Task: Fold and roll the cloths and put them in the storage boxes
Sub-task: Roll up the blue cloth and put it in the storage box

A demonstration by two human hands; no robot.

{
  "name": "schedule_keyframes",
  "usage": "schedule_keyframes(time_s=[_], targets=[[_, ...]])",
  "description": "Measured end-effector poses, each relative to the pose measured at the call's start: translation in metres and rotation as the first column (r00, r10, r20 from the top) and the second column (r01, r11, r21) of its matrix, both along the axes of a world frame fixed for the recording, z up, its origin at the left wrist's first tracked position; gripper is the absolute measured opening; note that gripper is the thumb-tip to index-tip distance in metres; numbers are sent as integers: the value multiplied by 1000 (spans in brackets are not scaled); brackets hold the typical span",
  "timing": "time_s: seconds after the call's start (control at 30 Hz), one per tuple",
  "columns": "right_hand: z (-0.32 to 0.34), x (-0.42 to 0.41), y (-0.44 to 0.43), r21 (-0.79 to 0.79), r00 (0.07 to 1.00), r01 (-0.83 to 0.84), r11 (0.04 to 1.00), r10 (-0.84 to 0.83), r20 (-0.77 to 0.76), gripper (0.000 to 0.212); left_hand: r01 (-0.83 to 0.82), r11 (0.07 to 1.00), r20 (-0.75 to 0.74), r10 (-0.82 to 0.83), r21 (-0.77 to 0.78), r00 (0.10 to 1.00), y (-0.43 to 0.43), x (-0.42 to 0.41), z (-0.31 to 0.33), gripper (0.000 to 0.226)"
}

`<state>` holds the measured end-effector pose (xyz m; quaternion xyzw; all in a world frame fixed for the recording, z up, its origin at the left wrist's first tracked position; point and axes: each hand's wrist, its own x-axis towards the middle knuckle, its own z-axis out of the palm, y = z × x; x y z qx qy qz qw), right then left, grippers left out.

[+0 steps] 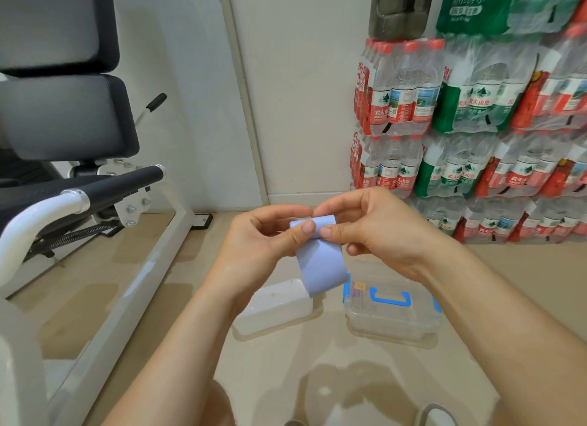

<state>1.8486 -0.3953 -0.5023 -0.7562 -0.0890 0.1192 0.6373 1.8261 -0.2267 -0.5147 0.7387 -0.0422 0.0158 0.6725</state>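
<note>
Head view: left hand (263,235) and right hand (378,225) pinch the cloth's (320,263) rolled top.

I cannot see how the top end of the blue cloth (320,267) lies under the thumbs of the left hand (254,238) and right hand (378,232), and the small coloured bits (357,290) inside the clear storage box (394,317) are too tiny for me to identify.

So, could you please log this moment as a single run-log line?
left hand: pinches blue cloth top | right hand: pinches same curl | tail: hangs loose | storage boxes: on floor below
</note>
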Motion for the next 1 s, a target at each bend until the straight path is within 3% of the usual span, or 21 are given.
schedule_keyframes(time_s=[0.23, 0.53, 0.77, 1.0], targets=[[-2, 2, 0, 52, 998, -53, 997, 55, -27, 11, -71, 995, 16, 72, -70, 997, 0, 3, -1, 18], [-3, 5, -3, 95, 999, -40, 995, 42, -16, 10, -7, 990, 3, 7, -138, 1000, -3, 2, -3, 22], [-2, 4, -5, 129, 997, -17, 991, 27, -74, 26, -43, 992, 20, 45, -120, 999, -4, 2, -2, 20], [0, 4, -15, 34, 989, -101, 994, 104, -101, 35, 229, 969, -16, -232, -93, 973, 1, 1, -3, 60]])
